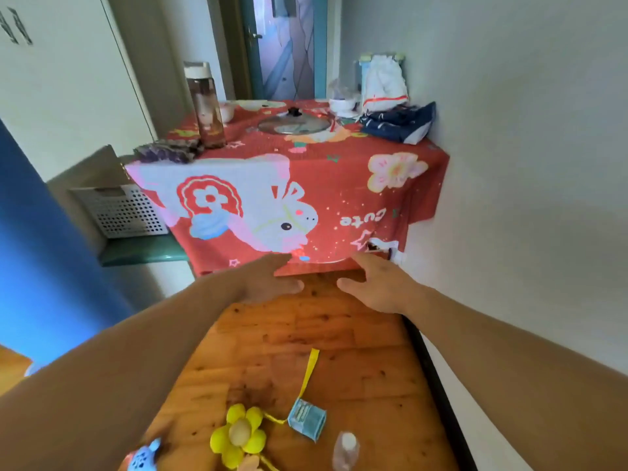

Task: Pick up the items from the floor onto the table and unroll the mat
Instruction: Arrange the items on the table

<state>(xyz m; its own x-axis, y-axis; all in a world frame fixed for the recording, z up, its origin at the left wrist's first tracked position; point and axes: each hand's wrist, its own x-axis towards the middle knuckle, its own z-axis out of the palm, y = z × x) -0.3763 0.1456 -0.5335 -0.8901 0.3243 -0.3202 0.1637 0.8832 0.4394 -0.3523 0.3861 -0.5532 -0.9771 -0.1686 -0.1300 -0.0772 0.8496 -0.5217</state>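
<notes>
Wooden surface (306, 334), white wall (509, 164); left hand (268, 280), right hand (377, 287) spread at red mat (339, 185) edge.

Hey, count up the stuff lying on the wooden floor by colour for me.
Yellow: 2, flower toy and strap
Teal: 1, small box
Blue: 1, toy cut by the frame's edge
Clear: 1, small bottle
Total: 5; a pale scrap at the bottom edge is too cut off to count.
</notes>
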